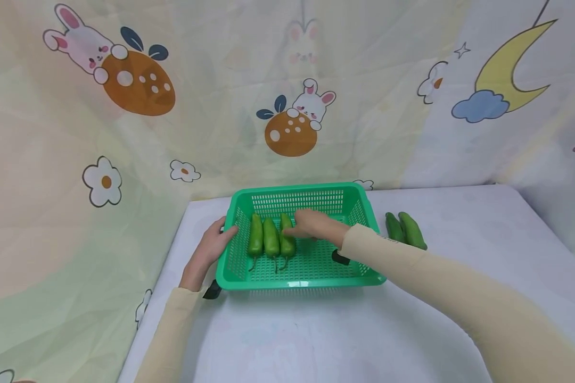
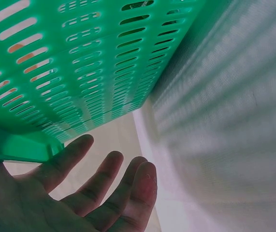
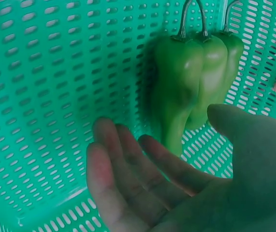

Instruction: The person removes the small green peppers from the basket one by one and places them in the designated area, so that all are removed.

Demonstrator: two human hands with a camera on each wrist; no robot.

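Basket (image 1: pixel 299 284), head view: 3 grn. peppers (image 1: pixel 271 239) seen inside at 9 o'clock; R. hand (image 1: pixel 312 223) positioned by them, 3 o'clock side; L. hand (image 1: pixel 213 244) placed at rim (image 1: pixel 223 266), 9 o'clock; 2 grn. veg. (image 1: pixel 412 231) seen outside, 3 o'clock. L. wrist view: fingers (image 2: pixel 75 152) spread outside basket. R. wrist view: fingers held wide nr. peppers; contact can't be told.

Peppers (image 1: pixel 271 239) in basket (image 1: pixel 299 284), left half, vegetables (image 1: pixel 413 231) on table (image 1: pixel 306 338), right of basket

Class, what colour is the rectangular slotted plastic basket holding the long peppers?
The rectangular slotted plastic basket is bright green, best seen in the head view.
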